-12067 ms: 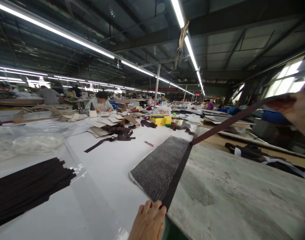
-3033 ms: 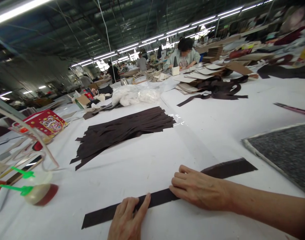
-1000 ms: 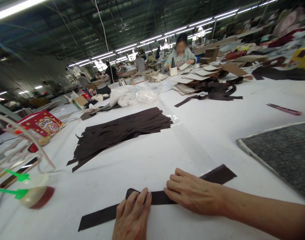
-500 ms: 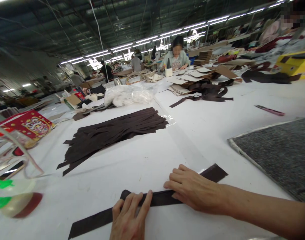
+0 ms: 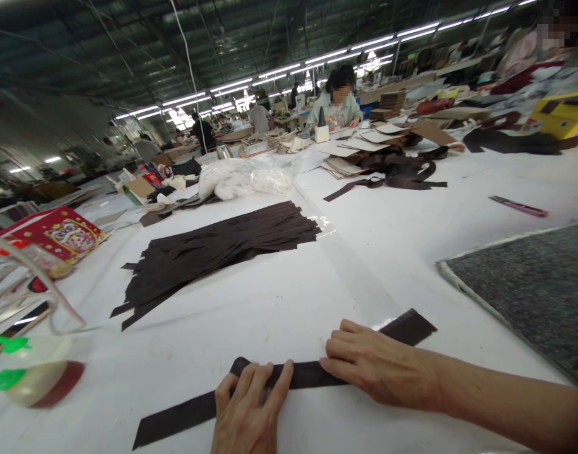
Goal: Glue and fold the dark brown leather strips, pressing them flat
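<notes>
Strip of dark brown material lies flat on the white table, rising from the lower left of centre. Our left hand bears down on it at bottom centre, fingers slightly spread and bent, and a rounded dark edge stands up just behind them; we cannot tell whether thumb and fingers pinch anything. Our right hand reaches in from the lower right, fingers curled narrow, tips touching the dark material; whether they clasp it, we cannot see. Past that hand a dark end shows, and our hands hide whether it is all one piece.

At centre left we have a pile of similar strips. On the right lie a grey panel with a pale edge and, near it, a pink-handled tool. Green-tipped bottles are at lower left. At upper centre a co-worker sits near stacked flat boards.
</notes>
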